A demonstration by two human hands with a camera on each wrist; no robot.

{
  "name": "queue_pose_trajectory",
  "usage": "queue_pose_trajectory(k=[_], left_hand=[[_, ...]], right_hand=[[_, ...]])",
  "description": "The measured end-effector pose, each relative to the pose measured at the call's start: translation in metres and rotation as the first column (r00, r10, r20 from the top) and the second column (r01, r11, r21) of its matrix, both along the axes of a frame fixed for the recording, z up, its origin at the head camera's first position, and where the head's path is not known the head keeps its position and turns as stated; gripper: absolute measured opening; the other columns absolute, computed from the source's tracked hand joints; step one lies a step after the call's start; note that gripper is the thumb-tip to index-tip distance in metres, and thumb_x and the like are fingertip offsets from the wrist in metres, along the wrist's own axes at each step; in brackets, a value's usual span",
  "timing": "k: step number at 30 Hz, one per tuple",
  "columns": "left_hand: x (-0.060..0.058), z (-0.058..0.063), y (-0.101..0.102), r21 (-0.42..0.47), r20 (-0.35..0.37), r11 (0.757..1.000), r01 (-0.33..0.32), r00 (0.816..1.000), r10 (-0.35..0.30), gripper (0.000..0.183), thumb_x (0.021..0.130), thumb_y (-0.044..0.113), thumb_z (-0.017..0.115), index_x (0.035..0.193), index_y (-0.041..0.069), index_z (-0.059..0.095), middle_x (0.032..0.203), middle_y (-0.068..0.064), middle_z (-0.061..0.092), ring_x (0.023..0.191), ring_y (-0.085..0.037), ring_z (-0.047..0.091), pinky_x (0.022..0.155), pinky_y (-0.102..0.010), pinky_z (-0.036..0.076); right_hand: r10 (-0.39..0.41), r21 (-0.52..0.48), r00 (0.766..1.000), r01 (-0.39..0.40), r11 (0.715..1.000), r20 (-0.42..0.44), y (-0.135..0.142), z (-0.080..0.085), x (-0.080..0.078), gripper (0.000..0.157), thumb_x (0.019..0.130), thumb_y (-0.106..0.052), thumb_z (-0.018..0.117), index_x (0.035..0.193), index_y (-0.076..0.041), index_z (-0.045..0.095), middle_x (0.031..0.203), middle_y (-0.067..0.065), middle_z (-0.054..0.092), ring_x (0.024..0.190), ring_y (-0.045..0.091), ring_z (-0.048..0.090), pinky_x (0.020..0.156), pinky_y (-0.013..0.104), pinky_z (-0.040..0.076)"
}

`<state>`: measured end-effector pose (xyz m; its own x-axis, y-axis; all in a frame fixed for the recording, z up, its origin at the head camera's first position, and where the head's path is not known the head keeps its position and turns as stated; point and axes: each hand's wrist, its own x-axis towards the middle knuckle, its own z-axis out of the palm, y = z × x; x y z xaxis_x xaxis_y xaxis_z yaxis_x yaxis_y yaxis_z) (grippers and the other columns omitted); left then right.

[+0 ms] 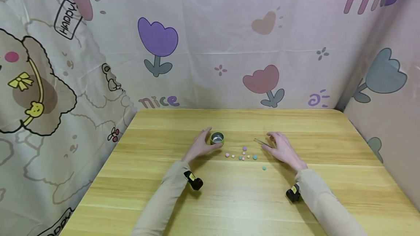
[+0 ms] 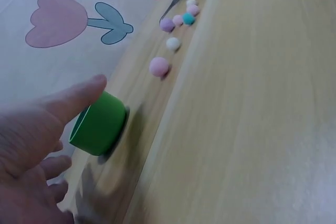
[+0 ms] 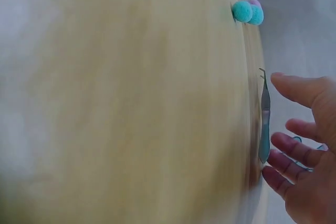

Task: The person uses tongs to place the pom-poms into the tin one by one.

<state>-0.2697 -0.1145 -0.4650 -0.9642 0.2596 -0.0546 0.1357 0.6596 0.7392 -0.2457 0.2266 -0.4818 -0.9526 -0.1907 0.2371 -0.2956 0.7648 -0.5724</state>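
Observation:
In the head view, a small round green tin stands upright, its silvery inside showing. My left hand is spread at its left, thumb across the near side; in the left wrist view the thumb overlaps the tin, and I cannot tell whether it touches. A pair of bent-tip tweezers lies on the table. Beside it is my right hand, fingers parted and loosely bent, holding nothing visible. Small pom-poms lie between the hands, among them a pink one, a purple one and a blue one.
One teal pom-pom lies nearer the front than the others. The light wooden table reaches back to a printed cloth, which also hangs along the left and right sides.

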Motion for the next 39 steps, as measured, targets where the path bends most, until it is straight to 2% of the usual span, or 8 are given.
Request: queue_pose_trajectory(k=[5,10,14,22,32,39], left_hand=[[-0.004,-0.004,0.002,0.143,-0.002,0.989,0.023,1.0,-0.023,0.088,0.084,0.027,0.082,0.154,0.002,0.034,0.159,-0.021,0.04,0.148,-0.039,0.036,0.125,-0.054,0.029],[-0.009,-0.01,0.006,0.239,-0.029,0.97,0.043,0.999,-0.037,0.08,0.082,0.014,0.084,0.147,-0.004,0.042,0.151,-0.025,0.048,0.142,-0.041,0.044,0.123,-0.051,0.034],[-0.011,-0.013,0.008,0.281,-0.038,0.958,0.05,0.998,-0.041,0.074,0.08,0.008,0.084,0.143,-0.007,0.046,0.144,-0.026,0.054,0.137,-0.041,0.051,0.12,-0.05,0.039],[-0.012,-0.017,0.012,0.301,-0.028,0.953,0.032,0.999,-0.025,0.069,0.08,0.004,0.083,0.14,-0.006,0.05,0.135,-0.025,0.06,0.126,-0.04,0.06,0.112,-0.048,0.049],[-0.011,-0.016,0.012,0.312,-0.013,0.95,0.013,1.0,-0.01,0.066,0.079,0.004,0.084,0.137,-0.003,0.053,0.134,-0.023,0.061,0.128,-0.039,0.059,0.113,-0.048,0.047],[-0.009,-0.016,0.011,0.314,0.003,0.949,-0.001,1.0,0.001,0.066,0.077,0.002,0.084,0.136,-0.003,0.055,0.135,-0.023,0.061,0.129,-0.04,0.058,0.115,-0.048,0.046]], right_hand=[[0.015,-0.034,1.0,-0.014,0.999,0.025,-0.003,-0.003,-0.007,0.048,0.087,-0.015,0.077,0.124,0.01,0.059,0.106,0.024,0.067,0.096,0.035,0.064,0.088,0.054,0.055],[0.007,-0.064,0.997,-0.002,0.998,0.082,-0.006,-0.003,-0.009,0.043,0.088,-0.015,0.076,0.121,0.009,0.062,0.106,0.023,0.068,0.095,0.031,0.065,0.089,0.052,0.056],[-0.001,-0.071,0.994,0.009,0.997,0.109,-0.008,-0.004,-0.011,0.038,0.087,-0.014,0.076,0.117,0.008,0.064,0.104,0.021,0.069,0.093,0.028,0.065,0.087,0.047,0.057],[-0.01,-0.05,0.992,0.016,0.999,0.124,-0.011,-0.005,-0.014,0.028,0.087,-0.014,0.077,0.107,0.004,0.068,0.098,0.017,0.069,0.088,0.025,0.063,0.08,0.035,0.053],[-0.027,-0.038,0.99,0.032,0.999,0.142,-0.014,-0.004,-0.019,0.013,0.089,-0.013,0.074,0.095,-0.001,0.071,0.086,0.009,0.069,0.077,0.016,0.058,0.07,0.025,0.045],[-0.018,-0.022,0.994,0.021,1.0,0.111,-0.014,-0.004,-0.02,0.008,0.09,-0.01,0.072,0.088,-0.003,0.07,0.079,0.006,0.068,0.071,0.013,0.054,0.064,0.023,0.042]])
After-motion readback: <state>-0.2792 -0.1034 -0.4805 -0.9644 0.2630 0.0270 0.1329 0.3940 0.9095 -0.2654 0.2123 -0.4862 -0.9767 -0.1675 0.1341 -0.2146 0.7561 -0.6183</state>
